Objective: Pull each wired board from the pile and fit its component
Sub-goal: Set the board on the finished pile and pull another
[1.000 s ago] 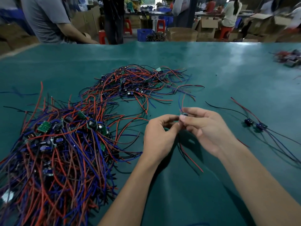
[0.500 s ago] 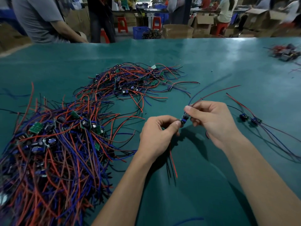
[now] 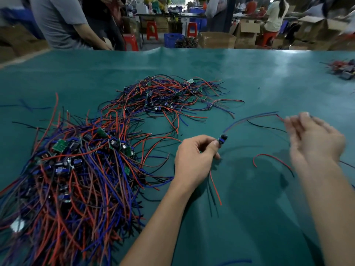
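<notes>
A small dark board with blue parts point(image 3: 222, 139) sat pinched at the left hand's point(image 3: 194, 160) fingertips, above the teal table covering point(image 3: 249, 217); no writing was legible. Its red, blue and black wires point(image 3: 249, 118) trailed right toward the blurred right hand point(image 3: 315, 143), whose grip could not be told. The large tangled pile of red and blue wired boards point(image 3: 73, 169) lay to the left.

a teal counter point(image 3: 249, 73) carries a big pile point(image 3: 73, 169) of wired boards at the near left. a smaller pile point(image 3: 169, 95) lies farther back, touching it by a few wires. loose wires point(image 3: 269, 160) lie at the right, and a small heap point(image 3: 343, 68) at the far right edge.
</notes>
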Motion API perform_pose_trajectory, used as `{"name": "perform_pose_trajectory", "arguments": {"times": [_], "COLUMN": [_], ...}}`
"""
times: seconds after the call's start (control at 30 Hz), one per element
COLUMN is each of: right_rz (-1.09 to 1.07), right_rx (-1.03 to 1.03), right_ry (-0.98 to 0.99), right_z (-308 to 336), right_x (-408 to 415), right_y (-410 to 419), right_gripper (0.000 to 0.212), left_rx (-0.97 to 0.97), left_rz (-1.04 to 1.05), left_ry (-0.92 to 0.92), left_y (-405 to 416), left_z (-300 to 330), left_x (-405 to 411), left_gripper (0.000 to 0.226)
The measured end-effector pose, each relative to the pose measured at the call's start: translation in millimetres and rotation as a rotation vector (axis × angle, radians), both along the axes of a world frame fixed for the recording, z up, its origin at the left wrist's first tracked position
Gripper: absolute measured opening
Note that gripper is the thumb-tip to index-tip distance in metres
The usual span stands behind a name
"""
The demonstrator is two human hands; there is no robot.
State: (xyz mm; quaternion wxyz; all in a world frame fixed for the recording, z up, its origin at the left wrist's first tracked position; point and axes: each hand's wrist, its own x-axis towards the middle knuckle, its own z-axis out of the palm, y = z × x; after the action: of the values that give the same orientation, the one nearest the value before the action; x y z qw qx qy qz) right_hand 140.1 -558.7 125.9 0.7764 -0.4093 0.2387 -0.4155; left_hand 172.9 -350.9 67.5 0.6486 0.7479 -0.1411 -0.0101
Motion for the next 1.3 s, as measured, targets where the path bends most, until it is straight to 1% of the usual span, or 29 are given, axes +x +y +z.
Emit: {"name": "perform_pose_trajectory", "arguments": {"times": [0.03, 0.07, 0.1, 0.13, 0.2, 0.23, 0.3, 0.37, 0.43, 0.53, 0.63, 0.67, 0.7, 0.73, 0.77, 0.8, 0.83, 0.87, 0.9, 0.93, 0.97, 1.0, 1.03, 1.07, 1.1, 1.17, 1.3], "right_rz": [-0.034, -0.016, 0.063, 0.187, 0.427, 0.486, 0.467, 0.37, 0.312, 0.292, 0.28, 0.339, 0.46, 0.625, 0.8, 0.949, 1.049, 1.08, 1.038, 0.938, 0.838, 0.783, 0.78, 0.794, 0.807, 0.817, 0.783], "right_rx": [-0.003, -0.054, -0.143, -0.267, -0.581, -0.723, -0.895, -0.958, -0.974, -0.938, -1.021, -1.066, -1.106, -1.147, -1.194, -1.253, -1.321, -1.412, -1.539, -1.685, -1.803, -1.864, -1.876, -1.85, -1.798, -1.715, -1.705], "right_ry": [0.016, 0.064, 0.128, 0.207, 0.348, 0.371, 0.329, 0.264, 0.198, 0.092, 0.001, -0.028, -0.039, -0.026, 0.02, 0.106, 0.226, 0.359, 0.483, 0.605, 0.74, 0.873, 0.987, 1.052, 1.067, 1.041, 1.044], "right_z": [0, 0, -2, -5, -15, -20, -22, -13, 6, 49, 97, 110, 120, 128, 132, 132, 128, 118, 106, 92, 76, 60, 45, 32, 24, 17, 20], "right_x": [0, 0, 1, 2, 5, 6, 9, 11, 14, 21, 37, 45, 52, 61, 69, 79, 91, 105, 119, 129, 136, 139, 141, 141, 141, 141, 141], "right_y": [-1, 2, 10, 21, 51, 65, 80, 78, 73, 84, 119, 136, 156, 175, 194, 207, 216, 218, 215, 206, 197, 187, 177, 168, 161, 151, 134], "right_gripper": [0.02, 0.02, 0.018, 0.018, 0.018, 0.014, 0.007, 0.013, 0.015, 0.012, 0.013, 0.013, 0.015, 0.022, 0.034, 0.044, 0.048, 0.043, 0.031, 0.024, 0.022, 0.029, 0.039, 0.043, 0.041, 0.036, 0.024], "left_rx": [-0.037, -0.056, -0.067, -0.075, -0.094, -0.084, -0.024, 0.002, 0.008, 0.019, 0.017, 0.021, 0.015, -0.009, -0.055, -0.094, -0.111, -0.103, -0.093, -0.082, -0.07, -0.047, -0.026, -0.012, -0.011, -0.034, -0.048], "left_rz": [0.033, 0.062, 0.076, 0.079, 0.053, 0.039, 0.018, 0.0, -0.01, 0.006, 0.028, 0.03, 0.032, 0.032, 0.031, 0.031, 0.031, 0.031, 0.032, 0.038, 0.047, 0.063, 0.077, 0.089, 0.097, 0.106, 0.12], "left_ry": [-0.004, -0.01, -0.015, -0.015, -0.01, -0.022, -0.054, -0.053, -0.048, -0.051, -0.05, -0.06, -0.068, -0.071, -0.067, -0.056, -0.04, -0.025, -0.012, -0.005, -0.003, -0.001, 0.008, 0.018, 0.031, 0.059, 0.025], "left_y": [0, 0, 0, 0, 0, 0, 0, 1, 1, 0, 0, -1, -1, -1, -1, -1, -2, -2, -2, -2, -2, -1, -1, 0, 0, -1, -1], "left_z": [-1, -2, -2, -2, -1, 0, 0, 2, 3, 5, 4, 3, 3, 2, 2, 2, 2, 3, 3, 3, 3, 3, 3, 3, 4, 5, 5], "left_x": [1, 2, 3, 3, 2, 3, 3, 2, 1, 0, -1, -1, -1, -1, -1, -1, 0, 1, 1, 1, 2, 2, 2, 3, 3, 2, 0], "left_gripper": [0.018, 0.018, 0.018, 0.018, 0.018, 0.018, 0.018, 0.022, 0.022, 0.017, 0.019, 0.02, 0.021, 0.021, 0.02, 0.018, 0.017, 0.015, 0.015, 0.014, 0.014, 0.016, 0.015, 0.012, 0.007, 0.012, 0.016]}}
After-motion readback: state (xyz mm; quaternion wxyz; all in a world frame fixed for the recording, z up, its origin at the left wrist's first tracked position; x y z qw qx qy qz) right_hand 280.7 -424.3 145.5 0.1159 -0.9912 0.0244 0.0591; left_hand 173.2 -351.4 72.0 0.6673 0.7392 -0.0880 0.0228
